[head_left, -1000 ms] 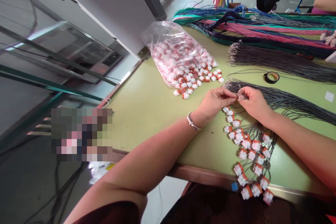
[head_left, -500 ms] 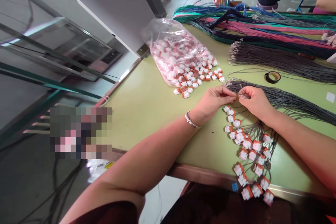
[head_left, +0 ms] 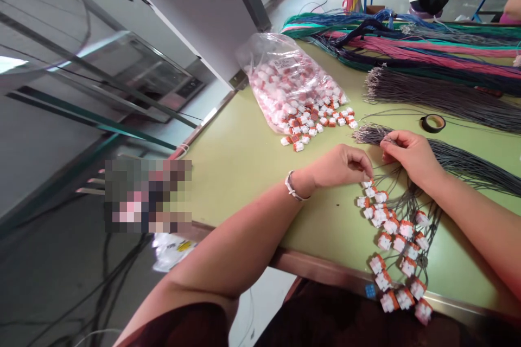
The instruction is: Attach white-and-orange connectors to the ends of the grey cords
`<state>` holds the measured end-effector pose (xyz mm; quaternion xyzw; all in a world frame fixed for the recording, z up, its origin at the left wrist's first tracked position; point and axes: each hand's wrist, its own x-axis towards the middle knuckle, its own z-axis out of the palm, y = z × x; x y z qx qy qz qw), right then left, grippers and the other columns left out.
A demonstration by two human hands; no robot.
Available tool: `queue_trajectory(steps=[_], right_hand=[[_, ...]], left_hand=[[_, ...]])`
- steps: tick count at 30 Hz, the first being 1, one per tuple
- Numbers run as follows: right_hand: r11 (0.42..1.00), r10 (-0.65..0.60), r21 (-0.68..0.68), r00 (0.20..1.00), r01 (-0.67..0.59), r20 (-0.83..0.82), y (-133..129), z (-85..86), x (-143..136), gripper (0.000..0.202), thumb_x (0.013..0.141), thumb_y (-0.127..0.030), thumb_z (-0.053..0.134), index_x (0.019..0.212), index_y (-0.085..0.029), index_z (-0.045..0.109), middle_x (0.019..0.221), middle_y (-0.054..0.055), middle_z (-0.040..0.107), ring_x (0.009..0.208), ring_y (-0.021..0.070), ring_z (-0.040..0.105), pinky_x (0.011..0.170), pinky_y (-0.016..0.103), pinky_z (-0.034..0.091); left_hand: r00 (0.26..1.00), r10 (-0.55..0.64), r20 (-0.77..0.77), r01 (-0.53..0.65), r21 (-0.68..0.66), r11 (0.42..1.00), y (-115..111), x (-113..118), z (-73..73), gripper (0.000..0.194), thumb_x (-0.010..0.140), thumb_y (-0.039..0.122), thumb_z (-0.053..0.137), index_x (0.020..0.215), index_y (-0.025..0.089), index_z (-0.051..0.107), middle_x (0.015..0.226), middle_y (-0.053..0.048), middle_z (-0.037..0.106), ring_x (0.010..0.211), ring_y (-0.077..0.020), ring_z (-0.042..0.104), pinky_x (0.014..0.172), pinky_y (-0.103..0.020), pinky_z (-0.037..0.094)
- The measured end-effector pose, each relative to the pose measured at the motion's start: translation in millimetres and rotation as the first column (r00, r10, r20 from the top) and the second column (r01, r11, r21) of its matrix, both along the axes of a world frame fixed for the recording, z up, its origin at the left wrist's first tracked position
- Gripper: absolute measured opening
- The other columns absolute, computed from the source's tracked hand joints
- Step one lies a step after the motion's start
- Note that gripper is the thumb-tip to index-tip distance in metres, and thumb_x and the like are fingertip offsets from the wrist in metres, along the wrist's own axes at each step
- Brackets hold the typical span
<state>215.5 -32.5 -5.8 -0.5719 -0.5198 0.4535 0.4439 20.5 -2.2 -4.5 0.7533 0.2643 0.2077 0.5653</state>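
My left hand (head_left: 345,165) is lowered over the top of a string of white-and-orange connectors (head_left: 381,217). Its thumb and fingertips are closed on the uppermost connector (head_left: 368,183), which they partly cover. To the right, my right hand (head_left: 411,154) is pinched around grey wires whose small shiny ends show at its fingertips. Just behind that hand lies a bundle of grey wires (head_left: 459,157) with metal-tipped ends. Grey leads run from the connectors under my right wrist, and several connectors hang at the table's front edge.
A clear plastic bag (head_left: 280,81) of connectors lies open, with loose connectors (head_left: 301,130) spilled before it. Behind are another dark wire bundle (head_left: 439,95), pink, green and blue wires (head_left: 399,46) and black tape (head_left: 433,123). The green table (head_left: 240,168) has a metal-trimmed edge.
My left hand has come down and away from my right hand, taking the connector to the string's top. My right hand has shifted toward the wire tips. The whole view has swung slightly.
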Motion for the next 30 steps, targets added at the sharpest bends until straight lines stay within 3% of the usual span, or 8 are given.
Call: queue_trajectory(steps=[2, 4, 7, 18, 20, 23, 26, 30], right_hand=[[0.999, 0.015, -0.045, 0.997, -0.018, -0.079, -1, -0.4, 0, 0.024, 0.064, -0.038, 0.072, 0.073, -0.019, 0.062, 0.052, -0.004, 0.054, 0.046, 0.0101, 0.047, 0.047, 0.025, 0.038], [0.997, 0.044, -0.063, 0.993, -0.051, -0.109, -2, -0.3, -2, 0.026, 0.064, -0.04, 0.073, 0.073, -0.018, 0.063, 0.051, -0.004, 0.054, 0.044, 0.0088, 0.045, 0.045, 0.024, 0.035], [0.997, 0.044, -0.062, 0.994, -0.05, -0.103, -3, 0.0, -3, 0.027, 0.067, -0.042, 0.071, 0.074, -0.017, 0.066, 0.054, -0.002, 0.055, 0.046, 0.0081, 0.044, 0.044, 0.023, 0.032], [0.998, 0.025, 0.05, 1.0, -0.024, -0.017, 0, -9.4, -5, 0.018, 0.065, -0.035, 0.069, 0.065, -0.018, 0.069, 0.068, 0.001, 0.064, 0.067, 0.0137, 0.054, 0.066, 0.028, 0.041], [0.999, 0.023, 0.049, 1.0, -0.023, 0.003, -1, -7.9, -5, 0.019, 0.065, -0.036, 0.068, 0.064, -0.017, 0.068, 0.068, 0.001, 0.063, 0.066, 0.0136, 0.053, 0.065, 0.028, 0.041], [0.997, -0.006, 0.073, 0.996, 0.0, 0.084, -3, -3.7, -7, 0.017, 0.066, -0.033, 0.064, 0.061, -0.017, 0.064, 0.064, 0.0, 0.059, 0.062, 0.0122, 0.048, 0.06, 0.026, 0.038], [0.994, -0.033, 0.107, 0.983, 0.014, 0.178, -6, 0.6, -8, 0.013, 0.065, -0.028, 0.06, 0.059, -0.017, 0.058, 0.059, -0.002, 0.053, 0.058, 0.0106, 0.042, 0.056, 0.025, 0.034], [0.988, -0.024, 0.156, 0.969, -0.015, 0.247, -8, 2.8, -8, 0.009, 0.064, -0.025, 0.056, 0.059, -0.017, 0.055, 0.056, -0.003, 0.05, 0.057, 0.0102, 0.041, 0.056, 0.025, 0.034]], left_hand=[[0.982, 0.179, -0.058, -0.156, 0.28, 0.947, 8, -12, 3.6, 0.013, 0.077, 0.023, 0.065, 0.085, 0.017, 0.073, 0.089, -0.007, 0.069, 0.082, -0.0167, 0.061, 0.077, -0.031, 0.05], [0.813, 0.577, -0.072, -0.439, 0.575, 0.69, 20, -23, 3.3, 0.016, 0.082, 0.025, 0.061, 0.09, 0.017, 0.072, 0.095, -0.009, 0.067, 0.093, -0.0218, 0.058, 0.087, -0.039, 0.047], [0.537, 0.822, -0.19, -0.412, 0.791, 0.452, 38, -33, -2.9, 0.021, 0.084, 0.033, 0.061, 0.087, 0.015, 0.071, 0.099, -0.015, 0.063, 0.107, -0.033, 0.051, 0.094, -0.05, 0.041], [0.607, 0.762, -0.224, -0.291, 0.83, 0.476, 45, -29, -11.0, 0.014, 0.083, 0.017, 0.055, 0.084, 0.017, 0.069, 0.087, -0.01, 0.067, 0.094, -0.0275, 0.058, 0.091, -0.045, 0.043], [0.656, 0.745, -0.119, -0.447, 0.734, 0.511, 38, -27, -7.1, 0.015, 0.081, 0.016, 0.057, 0.087, 0.017, 0.071, 0.091, -0.01, 0.068, 0.093, -0.025, 0.059, 0.09, -0.043, 0.046], [0.749, 0.663, 0.015, -0.642, 0.265, 0.719, 21, -18, -1.8, 0.018, 0.079, 0.023, 0.063, 0.094, 0.016, 0.07, 0.09, -0.007, 0.07, 0.078, -0.0178, 0.063, 0.076, -0.035, 0.052], [0.837, 0.53, 0.138, -0.474, -0.302, 0.827, 5, -6, -1.6, 0.025, 0.075, 0.027, 0.07, 0.098, 0.016, 0.07, 0.084, -0.005, 0.071, 0.069, -0.0132, 0.064, 0.066, -0.028, 0.052], [0.85, 0.461, 0.254, -0.232, -0.605, 0.761, -3, 6, -8.4, 0.021, 0.067, 0.021, 0.078, 0.087, 0.015, 0.073, 0.08, -0.003, 0.071, 0.075, -0.0118, 0.065, 0.078, -0.027, 0.052]])
